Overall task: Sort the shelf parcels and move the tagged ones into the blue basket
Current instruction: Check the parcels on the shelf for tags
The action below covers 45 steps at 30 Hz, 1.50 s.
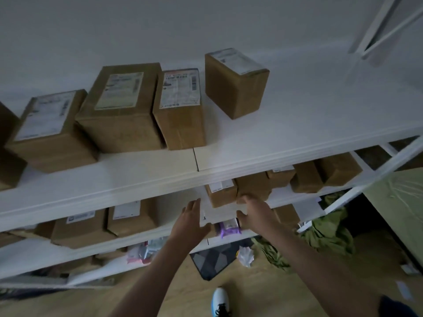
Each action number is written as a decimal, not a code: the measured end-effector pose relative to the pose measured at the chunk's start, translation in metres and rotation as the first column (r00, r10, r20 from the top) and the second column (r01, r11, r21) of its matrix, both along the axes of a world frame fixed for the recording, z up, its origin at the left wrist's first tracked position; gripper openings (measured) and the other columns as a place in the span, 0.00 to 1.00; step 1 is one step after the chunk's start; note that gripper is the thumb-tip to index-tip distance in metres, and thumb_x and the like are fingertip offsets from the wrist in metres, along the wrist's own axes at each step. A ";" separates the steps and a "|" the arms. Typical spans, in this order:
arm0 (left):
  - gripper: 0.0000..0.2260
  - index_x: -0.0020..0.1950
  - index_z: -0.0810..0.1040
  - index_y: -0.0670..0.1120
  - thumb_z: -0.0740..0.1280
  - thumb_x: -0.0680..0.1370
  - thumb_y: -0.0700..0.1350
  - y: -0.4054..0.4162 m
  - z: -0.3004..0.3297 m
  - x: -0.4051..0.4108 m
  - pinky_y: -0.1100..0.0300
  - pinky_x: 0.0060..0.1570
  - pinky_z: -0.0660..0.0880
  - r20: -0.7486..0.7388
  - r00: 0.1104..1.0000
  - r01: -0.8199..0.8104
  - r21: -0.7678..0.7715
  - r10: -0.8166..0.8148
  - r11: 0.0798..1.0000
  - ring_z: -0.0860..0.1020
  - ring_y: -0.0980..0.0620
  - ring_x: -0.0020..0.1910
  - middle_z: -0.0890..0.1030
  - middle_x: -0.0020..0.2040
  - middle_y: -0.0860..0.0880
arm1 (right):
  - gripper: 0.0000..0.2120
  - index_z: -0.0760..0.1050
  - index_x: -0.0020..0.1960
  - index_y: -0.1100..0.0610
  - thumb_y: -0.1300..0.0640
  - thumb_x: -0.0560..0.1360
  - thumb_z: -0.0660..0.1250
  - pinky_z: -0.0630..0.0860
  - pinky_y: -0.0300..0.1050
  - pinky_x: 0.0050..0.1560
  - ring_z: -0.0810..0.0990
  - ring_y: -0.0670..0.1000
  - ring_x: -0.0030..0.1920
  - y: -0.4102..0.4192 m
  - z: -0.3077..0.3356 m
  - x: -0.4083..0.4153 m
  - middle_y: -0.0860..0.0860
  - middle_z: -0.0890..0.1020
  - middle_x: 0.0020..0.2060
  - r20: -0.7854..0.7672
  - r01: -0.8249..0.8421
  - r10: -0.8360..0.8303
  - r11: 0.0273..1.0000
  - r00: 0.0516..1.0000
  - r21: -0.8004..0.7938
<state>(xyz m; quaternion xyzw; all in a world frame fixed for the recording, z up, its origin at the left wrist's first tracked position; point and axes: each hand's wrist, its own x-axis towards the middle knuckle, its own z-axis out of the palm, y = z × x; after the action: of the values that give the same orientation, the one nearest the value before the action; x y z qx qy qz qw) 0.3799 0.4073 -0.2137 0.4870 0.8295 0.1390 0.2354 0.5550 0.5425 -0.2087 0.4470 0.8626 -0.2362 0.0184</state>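
Both hands, left hand and right hand, are clasping a white parcel between spread fingers. Pulling carelessly is risking dragging the small box off the shelf.

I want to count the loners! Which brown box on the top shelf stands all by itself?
The brown cardboard box farthest right on the white top shelf; the others sit bunched together, sides touching.

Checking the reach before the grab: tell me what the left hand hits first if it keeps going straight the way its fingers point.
Probably the white flat parcel held between both hands: the left hand already lies along its left edge, fingers pointing up and in toward the second shelf. Beyond it stands a small brown box. Depth is unclear.
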 end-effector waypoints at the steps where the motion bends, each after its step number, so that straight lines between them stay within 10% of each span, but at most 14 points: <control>1: 0.39 0.80 0.54 0.45 0.71 0.76 0.53 0.009 -0.006 -0.004 0.53 0.70 0.64 0.007 1.000 0.006 -0.019 -0.006 1.000 0.63 0.46 0.74 0.61 0.78 0.46 | 0.23 0.69 0.69 0.57 0.48 0.79 0.66 0.74 0.44 0.48 0.80 0.55 0.56 0.008 -0.003 -0.003 0.54 0.79 0.59 -0.007 0.012 -0.012 1.000 1.000 -0.010; 16: 0.17 0.62 0.77 0.48 0.68 0.77 0.54 0.078 -0.032 -0.031 0.59 0.54 0.73 0.059 0.998 -0.002 -0.069 0.006 0.998 0.78 0.48 0.57 0.81 0.59 0.48 | 0.21 0.75 0.56 0.56 0.41 0.71 0.68 0.79 0.51 0.46 0.82 0.56 0.47 0.051 -0.027 -0.057 0.53 0.82 0.44 -0.115 -0.116 0.111 0.993 0.987 -0.036; 25: 0.42 0.79 0.55 0.47 0.69 0.72 0.61 0.013 -0.027 0.006 0.52 0.65 0.72 -0.113 0.993 0.004 0.146 0.012 0.989 0.68 0.47 0.70 0.65 0.74 0.48 | 0.34 0.61 0.75 0.53 0.45 0.75 0.71 0.80 0.51 0.52 0.81 0.53 0.54 -0.009 -0.018 -0.017 0.50 0.76 0.62 -0.103 -0.150 0.150 0.989 0.983 0.000; 33: 0.42 0.80 0.50 0.49 0.66 0.73 0.61 -0.061 0.003 0.072 0.48 0.70 0.69 -0.129 0.990 -0.026 0.248 0.060 0.968 0.64 0.47 0.74 0.61 0.77 0.49 | 0.31 0.63 0.73 0.53 0.48 0.75 0.71 0.74 0.38 0.42 0.82 0.49 0.53 -0.075 0.014 0.046 0.49 0.76 0.63 -0.147 -0.220 0.235 0.969 0.961 0.111; 45: 0.44 0.80 0.48 0.50 0.72 0.73 0.56 -0.145 0.037 0.141 0.49 0.67 0.72 -0.206 0.971 -0.049 0.320 0.120 0.946 0.63 0.49 0.74 0.60 0.77 0.51 | 0.34 0.60 0.73 0.50 0.48 0.74 0.73 0.81 0.46 0.45 0.82 0.48 0.48 -0.153 0.040 0.113 0.47 0.76 0.63 -0.218 -0.262 0.306 0.942 0.927 0.208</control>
<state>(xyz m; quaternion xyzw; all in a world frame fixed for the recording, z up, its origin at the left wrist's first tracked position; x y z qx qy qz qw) 0.5210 0.2626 -0.1772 0.4943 0.8384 0.2231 0.0548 0.6684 0.3898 -0.1685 0.2839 0.9312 -0.2083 -0.0943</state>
